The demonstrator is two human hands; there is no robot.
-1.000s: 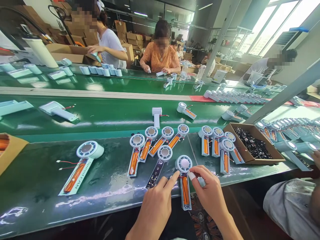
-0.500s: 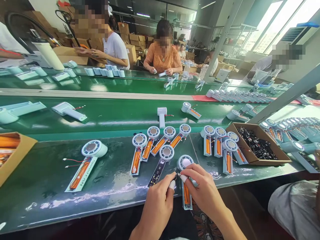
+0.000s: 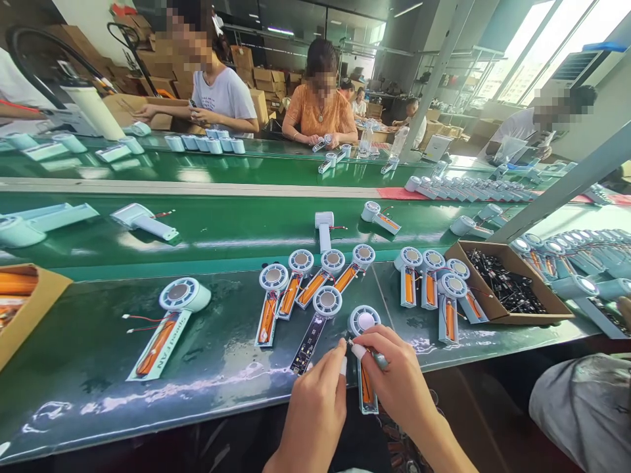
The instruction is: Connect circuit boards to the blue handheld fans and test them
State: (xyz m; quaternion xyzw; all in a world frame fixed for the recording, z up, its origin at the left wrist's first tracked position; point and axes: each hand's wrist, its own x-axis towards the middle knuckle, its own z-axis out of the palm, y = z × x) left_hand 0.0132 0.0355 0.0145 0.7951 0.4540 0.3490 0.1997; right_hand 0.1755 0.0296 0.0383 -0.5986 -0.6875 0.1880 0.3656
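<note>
Pinched between right thumb and forefinger: a small pale part with a dark wire tail, held just below the round head of the open fan lying at the near edge of the bench. Left hand closed loosely, taped forefinger tip pressed to the same spot from the left, touching or nearly touching the right hand; exact contact hard to tell. Compared with a second ago, both hands drawn much closer together: then spread to either side of the fan's neck, now meeting over it, with the fan itself shifted hardly at all. Judged from that, the fine joining work at the neck now in hand rather than mere positioning. Both wrists low, coming up from the bottom edge, palms turned inward, fingers curled, right hand slightly higher and covering part of the handle with its orange battery. Just to the left, a fan with a bare circuit board in its handle, close beside the left fingertips. Beyond, a fanned-out row of four fans with orange batteries, and to the right another cluster of fans. Further right, a cardboard box of small dark parts. Well off to the left, a single larger fan with loose red and white wires. Across the green belt, other people seated at work.
</note>
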